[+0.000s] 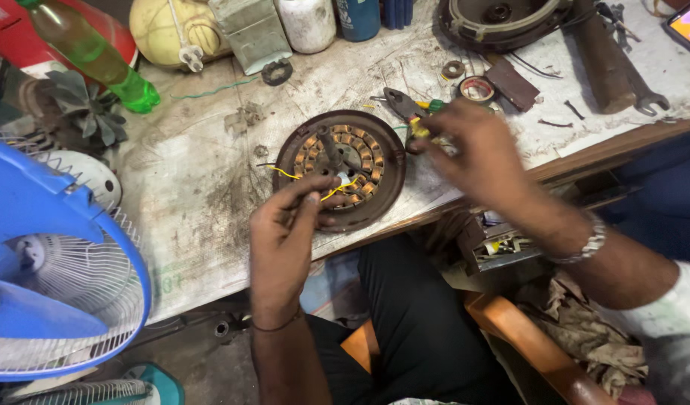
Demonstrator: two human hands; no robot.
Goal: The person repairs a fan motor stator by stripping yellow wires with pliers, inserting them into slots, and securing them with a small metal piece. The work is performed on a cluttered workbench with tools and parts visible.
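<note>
A round brown fan motor (339,169) with a ring of copper windings lies on the worn workbench (202,195). My left hand (283,232) rests on its near rim, fingertips pinching a yellow wire (343,187) that comes off the windings. My right hand (476,154) is blurred at the motor's right edge, next to pliers (408,109) with green and yellow handles; whether it grips them I cannot tell.
A blue table fan (52,262) stands at the left. A green bottle (97,56), jars and a cream container line the back. Tape roll (477,89), washers, a spanner (648,94) and a second motor housing (502,19) lie at the right. A wooden stool sits below.
</note>
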